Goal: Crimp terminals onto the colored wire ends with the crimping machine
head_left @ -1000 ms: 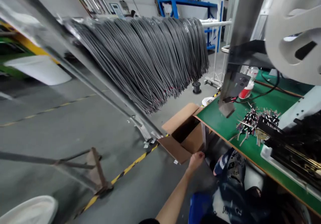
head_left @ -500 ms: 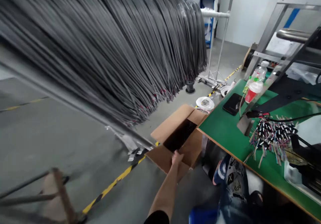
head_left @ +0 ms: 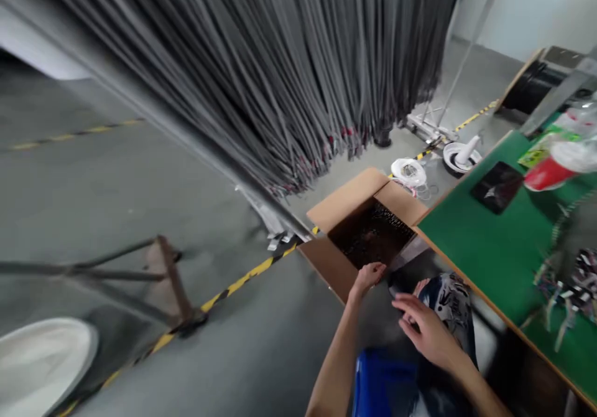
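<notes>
On the floor beside the workbench stands an open cardboard box (head_left: 321, 264), its flaps folded outward and many small dark pieces inside. At the box's near corner is my left hand (head_left: 370, 277), its fingers curled over the edge. My right hand (head_left: 429, 330) hovers above my lap, to the right of the box. Its fingers are loosely bent and apart, with nothing visible in them.
Long grey cables (head_left: 280, 74) hang from a rack over the box. On the green workbench (head_left: 471, 243) lie a dark phone (head_left: 498, 187), a red and white cup (head_left: 555, 171) and a wire bundle (head_left: 578, 286). A blue stool-like object (head_left: 370, 386) is below me.
My right hand has come into view at the lower right. The view has shifted, and more of the box's inside shows. My left hand stays at the box's near side.
</notes>
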`<state>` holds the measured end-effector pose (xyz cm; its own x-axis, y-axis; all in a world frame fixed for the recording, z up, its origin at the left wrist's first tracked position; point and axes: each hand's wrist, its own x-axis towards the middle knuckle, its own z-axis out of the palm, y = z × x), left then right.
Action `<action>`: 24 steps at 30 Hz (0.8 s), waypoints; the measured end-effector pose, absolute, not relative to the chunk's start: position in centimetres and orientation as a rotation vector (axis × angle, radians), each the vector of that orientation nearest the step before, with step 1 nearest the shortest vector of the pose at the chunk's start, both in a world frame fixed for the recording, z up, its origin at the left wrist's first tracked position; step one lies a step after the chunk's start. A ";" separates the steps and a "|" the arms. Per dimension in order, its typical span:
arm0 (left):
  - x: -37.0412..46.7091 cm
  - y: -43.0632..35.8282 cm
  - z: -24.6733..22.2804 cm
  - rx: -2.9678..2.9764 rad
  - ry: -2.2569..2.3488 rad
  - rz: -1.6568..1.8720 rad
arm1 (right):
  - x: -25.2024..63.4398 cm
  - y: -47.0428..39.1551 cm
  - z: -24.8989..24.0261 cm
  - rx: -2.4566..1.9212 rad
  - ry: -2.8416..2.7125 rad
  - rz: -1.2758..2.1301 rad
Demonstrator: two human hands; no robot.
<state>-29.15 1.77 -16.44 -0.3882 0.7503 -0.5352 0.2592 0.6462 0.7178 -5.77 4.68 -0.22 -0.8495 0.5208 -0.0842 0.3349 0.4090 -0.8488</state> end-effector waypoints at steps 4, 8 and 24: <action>-30.1 1.9 -18.0 0.850 1.822 0.659 | -10.8 7.0 -5.4 -0.858 -2.503 1.391; -31.7 2.9 -19.6 0.932 1.678 0.615 | -11.6 8.1 -8.0 -1.037 -2.553 1.265; -41.6 22.5 -28.0 0.695 1.824 0.858 | -16.6 9.4 -10.7 -0.783 -3.397 1.027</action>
